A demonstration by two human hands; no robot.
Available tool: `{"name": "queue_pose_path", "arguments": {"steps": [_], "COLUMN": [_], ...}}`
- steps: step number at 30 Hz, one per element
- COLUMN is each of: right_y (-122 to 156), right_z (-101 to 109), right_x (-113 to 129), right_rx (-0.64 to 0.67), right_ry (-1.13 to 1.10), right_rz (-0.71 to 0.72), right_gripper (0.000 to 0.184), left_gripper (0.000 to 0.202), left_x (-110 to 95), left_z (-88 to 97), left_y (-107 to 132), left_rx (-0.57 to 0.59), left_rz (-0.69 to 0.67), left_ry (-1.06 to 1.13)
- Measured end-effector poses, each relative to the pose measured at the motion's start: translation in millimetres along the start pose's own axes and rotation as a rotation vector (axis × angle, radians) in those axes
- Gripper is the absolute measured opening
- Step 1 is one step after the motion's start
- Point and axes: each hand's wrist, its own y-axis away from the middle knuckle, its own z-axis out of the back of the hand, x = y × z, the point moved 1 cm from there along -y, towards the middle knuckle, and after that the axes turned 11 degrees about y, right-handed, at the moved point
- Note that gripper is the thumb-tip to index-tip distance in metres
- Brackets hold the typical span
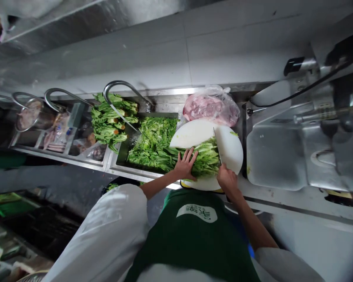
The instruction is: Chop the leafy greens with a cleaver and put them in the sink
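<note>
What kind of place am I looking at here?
Probably a commercial kitchen's prep area: a row of stainless-steel sinks with gooseneck faucets, a bagged slab of raw meat, and leafy greens under a knife on a round white cutting board.

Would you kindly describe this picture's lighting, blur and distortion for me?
In the head view, the white cutting board is brightly lit while the lower left is dim; in the head view, the left hand and right hand look fairly clear but the outer edges smear; in the head view, wide-angle stretch enlarges the left sleeve.
</note>
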Motion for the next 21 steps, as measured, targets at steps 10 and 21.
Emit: {"name": "queue_pose_path", "arguments": {"steps": [10, 21], "right_y": [30, 68], "right_z": [23, 21], "right_x": [-30, 14], "right_rx": [-0.185, -0.079], "right_ry": [0.018, 0.126], "right_rz": [-0.104, 0.151], "right_gripper": [0.036, 0.031], "left_gripper": [0.141, 0.13], "left_x": [10, 10], "left_z": [-2.8, 2.3], "left_y": [-26, -35], "left_rx": [-0.205, -0.137], "left_rz": [0.116, 0.177], "left_ry": [0.13, 0.197]}}
